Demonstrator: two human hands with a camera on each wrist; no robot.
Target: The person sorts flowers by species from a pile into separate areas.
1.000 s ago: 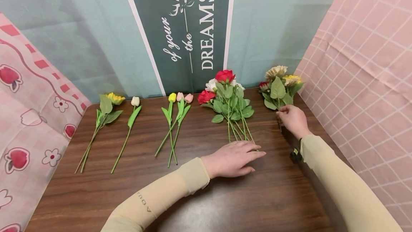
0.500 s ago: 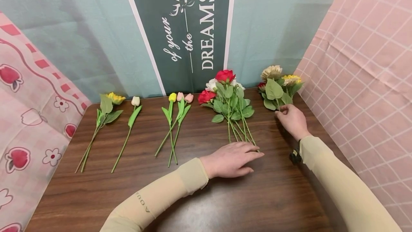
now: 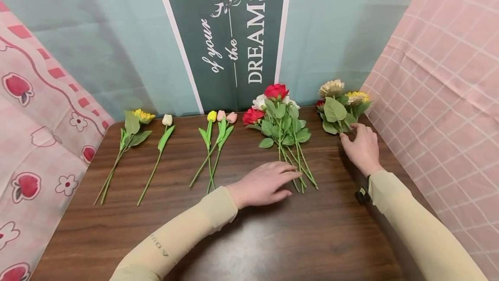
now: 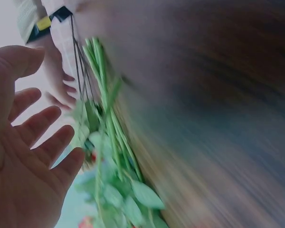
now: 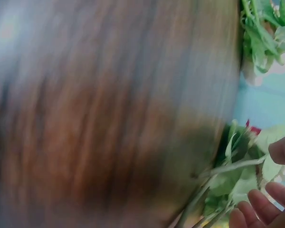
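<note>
Dark wood tabletop (image 3: 241,237) carries flowers sorted in separate groups by kind, the left hand (image 3: 265,183) flat with loose fingers beside the rose stems (image 3: 298,166), the right hand (image 3: 362,146) touching the sunflower bunch (image 3: 339,108), fingers relaxed, gripping nothing.

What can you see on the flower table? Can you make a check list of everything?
Surface: brown wooden table.
Job's things: rose bunch; sunflower bunch at the right corner.
Clutter: three tulips, white tulip, yellow flower, lying apart.
Hands: left hand flat, fingers straight, by the rose stems; right hand at the sunflower bunch's stems, grip unclear.
Cables: nothing seen.
Surroundings: green DREAMS banner, pink cloths.
</note>
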